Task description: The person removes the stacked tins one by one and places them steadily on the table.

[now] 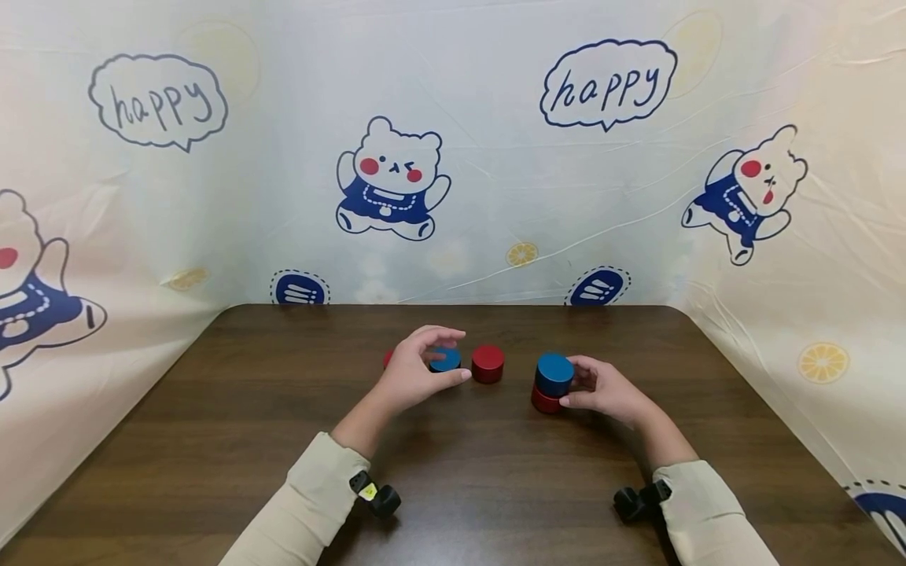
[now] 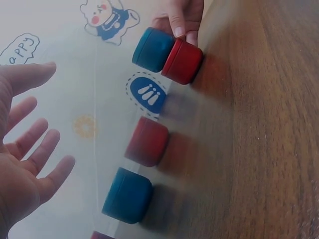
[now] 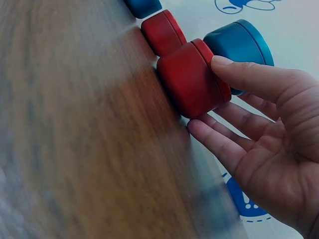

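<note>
At the right of the head view, a blue round tin is stacked on a red round tin. My right hand holds this stack from the right, its thumb on the upper edge of the lower red tin and its fingers curving round the far side. Part of those fingers is hidden behind the tins. My left hand hovers over the row to the left, fingers spread apart from the thumb and holding nothing. Beneath and behind it stands another blue tin, partly covered in the head view.
Right of that blue tin stands a single red tin. Another red tin is mostly hidden behind the left hand. All stand on a brown wooden table, with a printed curtain along its back edge and sides.
</note>
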{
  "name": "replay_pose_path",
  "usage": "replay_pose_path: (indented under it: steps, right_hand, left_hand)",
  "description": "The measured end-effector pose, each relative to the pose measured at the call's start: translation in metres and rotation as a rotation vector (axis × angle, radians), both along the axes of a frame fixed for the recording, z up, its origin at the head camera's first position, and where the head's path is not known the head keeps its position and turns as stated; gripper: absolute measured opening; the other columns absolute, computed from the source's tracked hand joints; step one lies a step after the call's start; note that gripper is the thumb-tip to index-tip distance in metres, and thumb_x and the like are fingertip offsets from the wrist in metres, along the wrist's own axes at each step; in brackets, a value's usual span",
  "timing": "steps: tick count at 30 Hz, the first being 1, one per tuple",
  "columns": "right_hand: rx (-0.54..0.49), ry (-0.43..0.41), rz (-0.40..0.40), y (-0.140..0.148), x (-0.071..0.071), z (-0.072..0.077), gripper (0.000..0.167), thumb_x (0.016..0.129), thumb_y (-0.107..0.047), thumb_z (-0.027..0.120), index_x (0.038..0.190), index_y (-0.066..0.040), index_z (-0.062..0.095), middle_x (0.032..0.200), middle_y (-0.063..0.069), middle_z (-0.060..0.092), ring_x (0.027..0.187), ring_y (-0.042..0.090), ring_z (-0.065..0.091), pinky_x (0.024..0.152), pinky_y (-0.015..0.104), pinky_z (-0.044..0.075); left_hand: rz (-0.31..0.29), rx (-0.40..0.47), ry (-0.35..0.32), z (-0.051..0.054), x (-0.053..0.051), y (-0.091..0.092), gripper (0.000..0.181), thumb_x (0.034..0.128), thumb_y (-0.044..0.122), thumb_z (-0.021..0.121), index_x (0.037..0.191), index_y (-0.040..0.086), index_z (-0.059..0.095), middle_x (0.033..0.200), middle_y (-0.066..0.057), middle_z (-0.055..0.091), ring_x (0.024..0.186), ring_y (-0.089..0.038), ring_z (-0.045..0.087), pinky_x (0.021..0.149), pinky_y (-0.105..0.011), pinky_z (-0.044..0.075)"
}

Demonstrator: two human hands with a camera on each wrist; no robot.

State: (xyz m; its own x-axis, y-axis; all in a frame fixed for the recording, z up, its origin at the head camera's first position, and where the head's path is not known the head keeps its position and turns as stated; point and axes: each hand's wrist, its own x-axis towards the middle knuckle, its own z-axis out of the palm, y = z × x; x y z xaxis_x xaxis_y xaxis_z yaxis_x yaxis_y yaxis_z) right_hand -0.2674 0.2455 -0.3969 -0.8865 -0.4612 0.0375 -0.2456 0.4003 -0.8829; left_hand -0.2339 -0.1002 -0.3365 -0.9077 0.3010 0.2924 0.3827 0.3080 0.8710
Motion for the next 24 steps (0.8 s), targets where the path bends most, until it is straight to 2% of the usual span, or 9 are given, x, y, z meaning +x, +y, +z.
replay_pose_path:
  steps: [4, 12, 18, 24]
  right_hand:
    - [0.004, -0.001, -0.007, 0.0, 0.0, -0.001, 0.056, 0.083, -0.015, 0.078, 0.131, -0.003, 0.053, 0.124, 0.016, 0.062, 0.112, 0.033, 0.058, 0.097, 0.051, 0.047]
    - [0.015, -0.005, -0.012, 0.001, -0.001, -0.001, 0.056, 0.083, -0.016, 0.078, 0.131, -0.003, 0.053, 0.124, 0.016, 0.061, 0.112, 0.033, 0.057, 0.097, 0.052, 0.046]
    - [0.006, -0.014, -0.014, 0.0, 0.0, 0.0, 0.056, 0.083, -0.015, 0.078, 0.131, -0.003, 0.052, 0.126, 0.016, 0.061, 0.113, 0.033, 0.057, 0.098, 0.052, 0.046]
    - [0.008, -0.009, -0.013, 0.0, 0.0, 0.0, 0.056, 0.083, -0.015, 0.078, 0.131, -0.003, 0.053, 0.125, 0.016, 0.061, 0.113, 0.033, 0.057, 0.098, 0.052, 0.046]
  left_hand:
    - [0.007, 0.005, 0.018, -0.008, -0.007, -0.002, 0.053, 0.0797, 0.01, 0.081, 0.128, 0.008, 0.06, 0.127, -0.013, 0.056, 0.119, -0.037, 0.053, 0.099, -0.053, 0.045]
    - [-0.017, -0.003, 0.045, -0.008, -0.007, 0.002, 0.052, 0.0795, 0.021, 0.082, 0.127, 0.012, 0.062, 0.126, -0.008, 0.057, 0.118, -0.034, 0.055, 0.097, -0.048, 0.048]
    - [-0.022, -0.029, 0.045, -0.008, -0.006, 0.01, 0.051, 0.0797, 0.023, 0.082, 0.126, 0.017, 0.063, 0.126, -0.004, 0.058, 0.114, -0.022, 0.057, 0.097, -0.045, 0.049]
    - [-0.042, -0.024, 0.052, -0.01, -0.006, 0.017, 0.05, 0.079, 0.023, 0.083, 0.125, 0.017, 0.063, 0.124, -0.003, 0.058, 0.115, -0.029, 0.056, 0.096, -0.051, 0.048]
